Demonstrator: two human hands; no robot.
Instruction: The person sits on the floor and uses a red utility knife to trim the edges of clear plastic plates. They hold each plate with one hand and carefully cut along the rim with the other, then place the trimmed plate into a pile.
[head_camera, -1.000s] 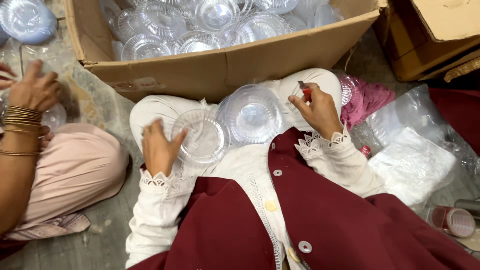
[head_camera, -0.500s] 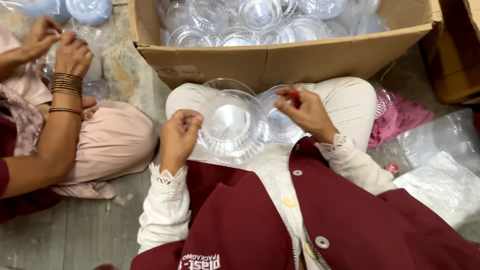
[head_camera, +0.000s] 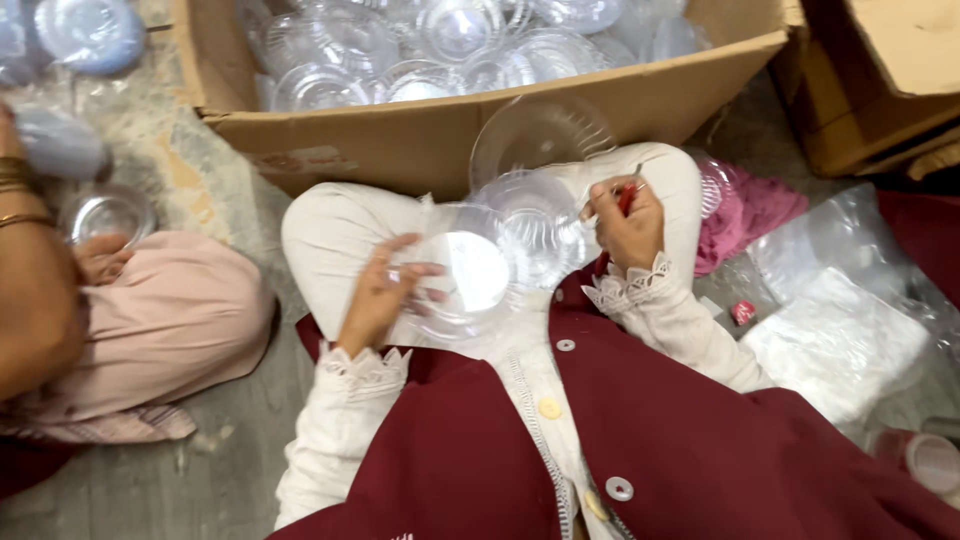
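My left hand (head_camera: 382, 290) holds a clear plastic bowl (head_camera: 462, 280) by its rim, over my lap. A second clear bowl (head_camera: 537, 220) overlaps it on the right, and a clear round lid (head_camera: 540, 132) stands up behind them against the box. My right hand (head_camera: 628, 222) is closed on a small red tool (head_camera: 626, 197) and touches the right edge of the second bowl. I sit cross-legged in cream trousers and a maroon vest.
A cardboard box (head_camera: 420, 135) full of clear bowls stands right in front. Another person sits at left in pink, with a bangled arm (head_camera: 30, 270) and clear containers (head_camera: 105, 212) nearby. Plastic bags (head_camera: 840, 330) and a pink cloth (head_camera: 750, 215) lie at right, a second carton (head_camera: 880, 80) behind.
My left hand has shifted along the bowl's rim and turned the bowl toward me. A clear lid now stands behind the bowls. The person at left has lowered their hands.
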